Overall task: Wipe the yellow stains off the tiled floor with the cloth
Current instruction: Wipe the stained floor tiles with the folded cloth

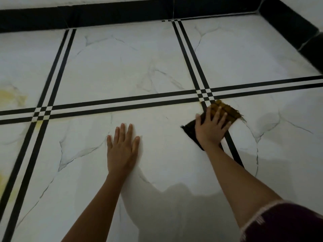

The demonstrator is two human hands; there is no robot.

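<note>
My right hand (210, 127) presses flat on a dark cloth (225, 109) whose far part is stained yellow-brown. The cloth lies over the black double stripe just below the stripe crossing at the right. My left hand (122, 151) rests palm down with straight fingers on the white marble-pattern tile, apart from the cloth. A yellow stain (13, 98) marks the tile at the far left edge. A smaller yellow smear (39, 124) sits at the left stripe crossing. More yellow (2, 182) shows at the lower left edge.
The floor (122, 67) is white veined tile crossed by black double stripes. A black skirting (104, 14) runs along the far wall and down the right side (293, 27). A dark patterned sleeve (288, 222) fills the lower right corner.
</note>
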